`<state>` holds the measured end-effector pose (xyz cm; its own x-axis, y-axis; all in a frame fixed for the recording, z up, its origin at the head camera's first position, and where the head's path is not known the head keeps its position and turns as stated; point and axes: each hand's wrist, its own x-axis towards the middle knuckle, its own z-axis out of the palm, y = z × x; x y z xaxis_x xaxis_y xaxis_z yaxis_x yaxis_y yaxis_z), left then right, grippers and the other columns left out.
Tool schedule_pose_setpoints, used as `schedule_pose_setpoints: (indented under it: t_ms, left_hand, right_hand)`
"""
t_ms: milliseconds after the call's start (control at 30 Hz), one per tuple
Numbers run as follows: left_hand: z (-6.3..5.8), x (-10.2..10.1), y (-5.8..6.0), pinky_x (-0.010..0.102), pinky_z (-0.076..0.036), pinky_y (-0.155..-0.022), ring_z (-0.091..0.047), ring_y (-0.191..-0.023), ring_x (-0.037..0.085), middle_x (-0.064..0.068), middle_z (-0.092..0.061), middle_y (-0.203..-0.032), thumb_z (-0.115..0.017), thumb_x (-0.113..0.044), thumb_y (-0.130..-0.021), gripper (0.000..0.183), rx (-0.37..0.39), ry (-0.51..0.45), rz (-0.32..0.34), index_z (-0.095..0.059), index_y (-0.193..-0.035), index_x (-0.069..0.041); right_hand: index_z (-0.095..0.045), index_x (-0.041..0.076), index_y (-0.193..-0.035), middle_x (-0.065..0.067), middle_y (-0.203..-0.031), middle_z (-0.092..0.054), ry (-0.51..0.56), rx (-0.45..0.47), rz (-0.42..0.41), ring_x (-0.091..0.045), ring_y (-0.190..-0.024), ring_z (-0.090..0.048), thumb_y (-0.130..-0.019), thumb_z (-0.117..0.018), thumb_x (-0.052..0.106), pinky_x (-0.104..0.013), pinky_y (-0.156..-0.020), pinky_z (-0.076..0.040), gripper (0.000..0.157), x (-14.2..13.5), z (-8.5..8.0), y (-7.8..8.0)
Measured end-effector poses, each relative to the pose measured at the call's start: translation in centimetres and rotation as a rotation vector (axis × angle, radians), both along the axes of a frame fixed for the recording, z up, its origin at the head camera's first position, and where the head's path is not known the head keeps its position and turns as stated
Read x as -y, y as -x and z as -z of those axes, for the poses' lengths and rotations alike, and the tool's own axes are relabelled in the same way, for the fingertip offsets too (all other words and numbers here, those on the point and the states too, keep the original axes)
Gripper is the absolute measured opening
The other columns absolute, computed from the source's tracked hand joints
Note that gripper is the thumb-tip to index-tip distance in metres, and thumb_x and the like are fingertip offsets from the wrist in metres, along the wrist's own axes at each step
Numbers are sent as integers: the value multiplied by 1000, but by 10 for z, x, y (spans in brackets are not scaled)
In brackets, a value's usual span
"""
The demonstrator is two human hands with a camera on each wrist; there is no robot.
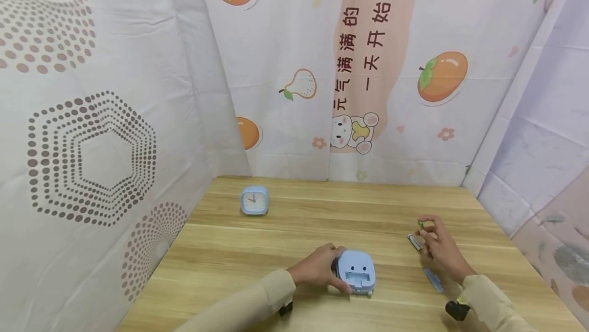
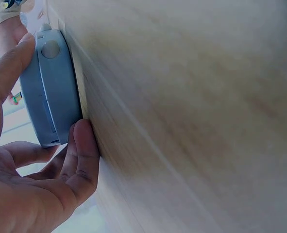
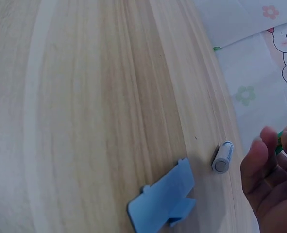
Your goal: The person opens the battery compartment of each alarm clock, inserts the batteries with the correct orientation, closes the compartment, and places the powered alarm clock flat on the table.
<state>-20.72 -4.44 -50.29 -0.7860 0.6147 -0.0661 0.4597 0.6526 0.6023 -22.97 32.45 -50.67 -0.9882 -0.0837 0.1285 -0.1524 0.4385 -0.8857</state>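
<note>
A light blue clock (image 1: 357,259) lies with its back up on the wooden table, its battery compartment uncovered. My left hand (image 1: 318,269) grips its left side, thumb near the front edge and fingers around the far side; the left wrist view shows the clock's rounded side (image 2: 56,92) between thumb and fingers. Farther right, my right hand (image 1: 440,251) pinches a small green battery (image 1: 421,224) above the table. Below that hand are a white battery (image 1: 414,242) and the blue battery cover (image 1: 433,280), both also lying in the right wrist view.
Another light blue clock (image 1: 254,200) stands upright at the back left, its dial facing me. Printed curtains (image 1: 285,132) hang behind the table (image 1: 313,214) and along both sides. A black strap end (image 1: 457,310) hangs beside the right sleeve.
</note>
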Motion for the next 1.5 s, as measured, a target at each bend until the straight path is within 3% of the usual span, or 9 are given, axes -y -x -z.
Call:
schedule_pose_setpoints:
  t_ms: [300,467,733,967,1167,1267,1333,1400,1500]
  left_hand:
    - [-2,-1,0,24,-47,-97,-52,-104,3,-1,-58,-125,-94,-50,-69,106,-10,12,-16,-47,-154,-9]
    - [-1,-1,-1,24,-47,-96,-52,-103,3,-1,-58,-124,-94,-50,-69,105,-6,8,-19,-47,-154,-9]
    - [-2,0,-2,24,-48,-94,-52,-102,3,-1,-58,-123,-94,-48,-70,104,3,-8,-22,-47,-154,-9]
    - [-2,1,-2,23,-47,-93,-52,-101,3,-2,-58,-122,-95,-47,-70,103,13,-24,-14,-48,-153,-10]
    - [-2,1,-3,24,-47,-94,-52,-102,3,-4,-57,-122,-94,-47,-70,102,29,-27,-20,-48,-154,-11]
    - [-1,0,-3,24,-48,-95,-52,-103,3,-3,-57,-123,-94,-46,-71,101,28,-26,-22,-48,-154,-11]
    - [-1,0,-3,25,-48,-95,-52,-104,3,-3,-57,-124,-94,-47,-71,101,25,-23,-23,-48,-154,-12]
    - [-1,0,-3,25,-48,-95,-52,-104,3,-3,-57,-124,-94,-47,-71,101,24,-23,-23,-48,-154,-12]
    - [-1,1,-3,25,-48,-95,-52,-104,3,-3,-57,-124,-94,-47,-71,101,24,-24,-25,-48,-154,-12]
  right_hand:
    - [-24,7,-148,-32,-126,-50,-21,-42,-20,-14,-55,-51,-114,-37,30,-28,-43,-44,42,4,-2,-1]
    - [-24,2,-150,-31,-121,-56,-79,-132,-11,-17,-55,-54,-113,-40,25,-29,-43,-45,46,7,-1,-2]
    - [-50,7,-134,-22,-117,-63,-194,-219,64,-23,-63,-59,-110,-51,19,-28,-42,-45,27,9,-2,-5]
    - [-55,5,-125,-17,-120,-59,-251,-283,101,-22,-73,-59,-107,-58,13,-27,-46,-49,21,10,0,-4]
    - [-56,-1,-131,-21,-124,-61,-266,-188,133,-16,-82,-58,-109,-54,28,-27,-55,-52,36,9,-2,-5]
    - [-52,-4,-137,-20,-120,-64,-177,-30,156,-14,-81,-59,-107,-55,42,-28,-60,-53,56,7,-3,-5]
    - [-51,-6,-138,-13,-112,-67,-40,73,171,-11,-79,-60,-105,-58,45,-28,-60,-53,61,5,-4,-3]
    - [-57,-5,-133,-4,-104,-70,177,182,175,-9,-74,-60,-104,-61,41,-26,-57,-53,54,3,-6,-2]
    - [-68,4,-114,7,-100,-69,544,344,118,-2,-73,-57,-107,-59,29,-19,-56,-50,28,0,-9,-1]
